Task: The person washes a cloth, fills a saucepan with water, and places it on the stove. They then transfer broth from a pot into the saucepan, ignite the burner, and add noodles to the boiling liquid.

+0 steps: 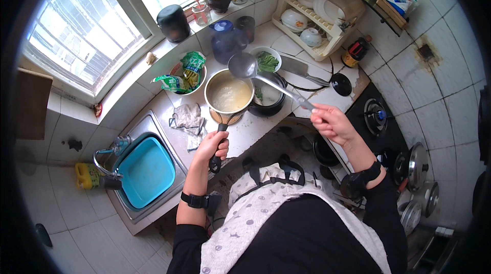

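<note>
My left hand [215, 146] grips the black handle of a saucepan [229, 91] that holds cloudy, pale yellow liquid. A round wooden trivet [225, 117] shows partly beneath the pan; whether they touch cannot be told. My right hand [333, 123] is closed round the handle of a metal ladle [243, 66]. The ladle's bowl is above the pan's far right rim. Right beside the saucepan, a black pot [268, 108] contains whitish liquid and some green leaves. Behind it stands a white bowl of leafy greens [267, 61].
A cleaver [299, 67] lies right of the greens. Left are a bowl with green packets [188, 76], a crumpled cloth [188, 120] and a sink with a blue basin [147, 172]. A dish rack [317, 52], a blue jug [226, 43] and a gas burner [376, 116] are farther around.
</note>
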`<action>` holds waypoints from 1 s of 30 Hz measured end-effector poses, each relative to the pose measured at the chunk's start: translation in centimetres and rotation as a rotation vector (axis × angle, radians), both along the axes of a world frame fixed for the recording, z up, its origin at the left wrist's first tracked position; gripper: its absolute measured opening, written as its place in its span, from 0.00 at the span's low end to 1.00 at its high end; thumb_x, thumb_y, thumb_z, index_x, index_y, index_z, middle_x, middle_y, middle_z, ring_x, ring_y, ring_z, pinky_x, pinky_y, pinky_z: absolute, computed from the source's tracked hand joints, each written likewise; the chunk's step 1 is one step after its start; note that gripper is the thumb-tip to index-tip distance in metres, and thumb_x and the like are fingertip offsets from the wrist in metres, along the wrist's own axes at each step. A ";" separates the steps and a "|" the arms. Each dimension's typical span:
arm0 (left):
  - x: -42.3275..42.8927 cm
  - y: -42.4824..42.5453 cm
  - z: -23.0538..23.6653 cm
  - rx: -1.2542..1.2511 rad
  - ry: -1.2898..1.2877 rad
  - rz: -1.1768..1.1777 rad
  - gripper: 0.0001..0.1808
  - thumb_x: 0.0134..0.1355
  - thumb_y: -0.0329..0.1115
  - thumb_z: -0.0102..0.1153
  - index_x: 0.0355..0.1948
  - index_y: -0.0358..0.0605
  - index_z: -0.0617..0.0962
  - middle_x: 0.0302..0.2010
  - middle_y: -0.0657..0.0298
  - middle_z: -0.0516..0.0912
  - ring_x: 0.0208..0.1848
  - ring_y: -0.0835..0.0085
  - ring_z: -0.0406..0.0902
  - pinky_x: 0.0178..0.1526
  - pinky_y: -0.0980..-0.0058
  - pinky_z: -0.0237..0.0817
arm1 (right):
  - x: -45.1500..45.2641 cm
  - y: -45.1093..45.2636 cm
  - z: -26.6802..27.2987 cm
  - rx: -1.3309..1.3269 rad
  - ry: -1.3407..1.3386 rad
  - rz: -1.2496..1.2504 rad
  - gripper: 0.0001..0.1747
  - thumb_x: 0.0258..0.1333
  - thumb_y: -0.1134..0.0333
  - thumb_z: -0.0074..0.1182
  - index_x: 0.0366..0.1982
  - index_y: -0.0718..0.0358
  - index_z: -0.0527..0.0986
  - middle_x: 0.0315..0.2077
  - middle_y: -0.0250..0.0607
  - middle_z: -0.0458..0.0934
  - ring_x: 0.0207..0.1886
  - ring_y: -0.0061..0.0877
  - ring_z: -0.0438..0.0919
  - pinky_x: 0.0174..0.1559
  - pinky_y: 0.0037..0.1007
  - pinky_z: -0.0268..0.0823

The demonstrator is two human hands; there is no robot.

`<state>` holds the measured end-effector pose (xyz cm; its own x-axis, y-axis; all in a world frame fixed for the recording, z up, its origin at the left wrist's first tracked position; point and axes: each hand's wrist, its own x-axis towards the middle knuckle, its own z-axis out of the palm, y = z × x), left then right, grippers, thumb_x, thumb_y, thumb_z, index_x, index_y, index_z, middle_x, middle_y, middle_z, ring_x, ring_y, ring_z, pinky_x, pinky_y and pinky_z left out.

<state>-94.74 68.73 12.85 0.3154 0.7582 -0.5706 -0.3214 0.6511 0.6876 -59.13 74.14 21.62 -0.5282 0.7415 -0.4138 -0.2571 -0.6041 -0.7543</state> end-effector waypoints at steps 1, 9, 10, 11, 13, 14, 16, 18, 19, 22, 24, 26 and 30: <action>0.0 -0.1 0.0 -0.004 0.003 0.009 0.13 0.65 0.36 0.45 0.23 0.47 0.64 0.12 0.72 0.61 0.09 0.82 0.57 0.14 0.77 0.57 | 0.4 0.6 -0.1 -0.085 0.118 -0.056 0.15 0.65 0.72 0.42 0.51 0.70 0.66 0.23 0.27 0.63 0.16 0.06 0.55 0.12 0.10 0.44; -0.9 -1.6 0.6 0.000 -0.018 0.016 0.13 0.66 0.35 0.44 0.24 0.48 0.63 0.12 0.72 0.61 0.08 0.82 0.56 0.13 0.77 0.55 | 2.2 7.4 -6.7 0.534 -0.519 -0.047 0.18 0.66 0.65 0.42 0.53 0.64 0.70 0.22 0.30 0.69 0.19 0.16 0.64 0.17 0.20 0.57; -1.0 -1.9 0.7 -0.008 -0.027 0.016 0.12 0.66 0.34 0.44 0.24 0.48 0.63 0.12 0.71 0.61 0.08 0.82 0.56 0.12 0.77 0.56 | 2.4 8.5 -8.2 0.671 -0.708 -0.030 0.17 0.65 0.64 0.44 0.51 0.63 0.73 0.22 0.31 0.71 0.20 0.19 0.68 0.19 0.24 0.61; -0.7 -2.2 0.8 -0.019 -0.021 0.046 0.12 0.66 0.34 0.43 0.24 0.47 0.63 0.12 0.71 0.61 0.08 0.82 0.57 0.12 0.77 0.56 | 2.9 9.6 -9.6 0.965 -0.879 0.006 0.17 0.64 0.64 0.45 0.51 0.61 0.73 0.23 0.35 0.72 0.21 0.24 0.70 0.22 0.27 0.64; -0.5 -2.7 1.3 -0.009 0.011 0.068 0.12 0.66 0.34 0.43 0.24 0.48 0.63 0.12 0.71 0.61 0.08 0.82 0.57 0.12 0.77 0.56 | 3.8 11.3 -12.2 1.449 -1.232 0.076 0.16 0.60 0.65 0.48 0.49 0.59 0.75 0.23 0.41 0.73 0.23 0.35 0.74 0.28 0.33 0.69; -0.3 -3.0 1.6 -0.033 0.025 0.079 0.11 0.66 0.34 0.43 0.25 0.48 0.63 0.12 0.71 0.61 0.08 0.82 0.57 0.12 0.77 0.56 | 4.1 11.8 -13.6 1.456 -1.326 0.125 0.18 0.56 0.66 0.50 0.49 0.55 0.75 0.25 0.47 0.73 0.27 0.42 0.74 0.32 0.38 0.70; 0.2 -3.4 2.2 -0.029 0.014 0.111 0.11 0.66 0.34 0.43 0.26 0.48 0.64 0.12 0.71 0.61 0.08 0.82 0.57 0.12 0.77 0.56 | 4.3 13.3 -16.2 1.535 -1.413 0.220 0.21 0.54 0.67 0.49 0.52 0.55 0.71 0.28 0.45 0.71 0.29 0.39 0.76 0.31 0.38 0.71; 1.0 -3.6 3.0 -0.027 0.037 0.128 0.16 0.67 0.35 0.42 0.20 0.48 0.63 0.10 0.71 0.61 0.07 0.82 0.57 0.11 0.77 0.55 | 5.0 14.3 -18.6 1.585 -1.460 0.247 0.23 0.53 0.69 0.49 0.54 0.53 0.70 0.29 0.44 0.69 0.31 0.38 0.75 0.31 0.37 0.70; 1.3 -3.7 3.4 -0.015 0.043 0.123 0.18 0.67 0.35 0.42 0.18 0.49 0.63 0.10 0.71 0.61 0.07 0.82 0.57 0.11 0.76 0.55 | 5.2 14.9 -19.7 1.589 -1.486 0.258 0.24 0.53 0.69 0.50 0.54 0.53 0.70 0.29 0.43 0.69 0.31 0.38 0.75 0.32 0.37 0.70; 2.6 -3.6 4.9 -0.024 0.069 0.150 0.20 0.67 0.35 0.42 0.15 0.49 0.62 0.09 0.71 0.61 0.06 0.82 0.57 0.11 0.76 0.55 | 6.3 16.2 -22.3 1.590 -1.468 0.231 0.26 0.52 0.69 0.51 0.56 0.52 0.69 0.30 0.43 0.68 0.34 0.37 0.74 0.35 0.36 0.70; 3.3 -3.2 5.9 -0.041 0.089 0.152 0.19 0.66 0.34 0.42 0.16 0.49 0.62 0.09 0.71 0.60 0.06 0.82 0.57 0.11 0.76 0.55 | 7.0 16.4 -23.6 1.569 -1.451 0.207 0.27 0.51 0.70 0.51 0.56 0.52 0.69 0.30 0.43 0.68 0.35 0.37 0.73 0.36 0.36 0.69; 4.1 -2.7 6.8 -0.053 0.100 0.148 0.17 0.66 0.33 0.42 0.18 0.48 0.63 0.09 0.71 0.60 0.06 0.82 0.57 0.10 0.76 0.54 | 7.7 16.5 -24.6 1.529 -1.491 0.203 0.28 0.50 0.71 0.50 0.57 0.51 0.68 0.31 0.42 0.68 0.35 0.37 0.73 0.37 0.36 0.69; 5.2 -1.3 8.2 -0.086 0.110 0.098 0.14 0.66 0.32 0.43 0.21 0.47 0.63 0.10 0.71 0.60 0.07 0.82 0.56 0.10 0.76 0.54 | 8.4 16.0 -26.0 1.443 -1.452 0.110 0.30 0.48 0.73 0.50 0.57 0.50 0.68 0.33 0.42 0.69 0.36 0.38 0.73 0.39 0.36 0.69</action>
<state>-89.50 67.40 21.10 0.1742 0.7294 -0.6615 -0.3121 0.6781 0.6655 -50.74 90.18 -4.38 -0.4772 0.8425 0.2499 0.8336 0.5240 -0.1748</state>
